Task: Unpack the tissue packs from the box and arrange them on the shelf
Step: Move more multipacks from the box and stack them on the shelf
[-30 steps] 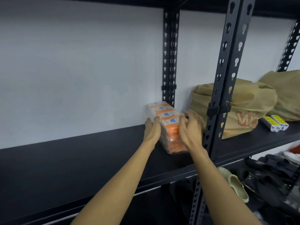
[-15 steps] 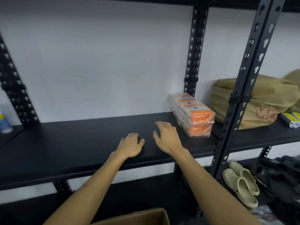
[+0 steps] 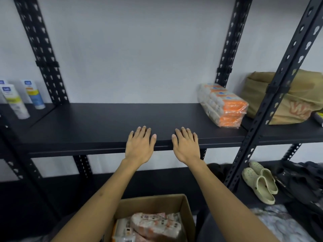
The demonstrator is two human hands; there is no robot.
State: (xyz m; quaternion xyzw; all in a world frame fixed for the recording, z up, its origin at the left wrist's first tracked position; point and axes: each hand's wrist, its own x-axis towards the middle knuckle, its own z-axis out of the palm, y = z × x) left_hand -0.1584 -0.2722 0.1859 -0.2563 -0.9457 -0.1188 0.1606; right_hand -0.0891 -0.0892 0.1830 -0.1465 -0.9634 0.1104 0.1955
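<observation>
Tissue packs on shelf (image 3: 222, 106): one clear-wrapped bundle, orange and white, lay at the right end of the black shelf (image 3: 104, 123), close to the white wall and just beside the rear upright post.
Tissue packs in box (image 3: 153, 226): more wrapped bundles lay inside the open cardboard box (image 3: 187, 213) on the floor below, between the two forearms.
Left hand (image 3: 140, 145): was flat, palm down, fingers straight and slightly spread, over the shelf's front edge; it held nothing. Whether the fingertips actually touched the board could not be told.
Right hand (image 3: 186, 145): mirrored the left just beside it, fingers straight and relaxed, holding nothing, well to the left of the shelved bundle.
Shelf: a dark board on perforated black posts; its middle stretch lay between the hands and the wall.
Tubes (image 3: 21, 100): several white tubes with blue and yellow-green labels stood upright on the neighbouring board at far left.
Brown bag (image 3: 300, 100): a slumped tan bag with orange lettering sat on the board to the right, behind the front post (image 3: 279, 95).
Clogs (image 3: 260, 182): a pale pair lay on the lower right shelf, beside dark footwear.
</observation>
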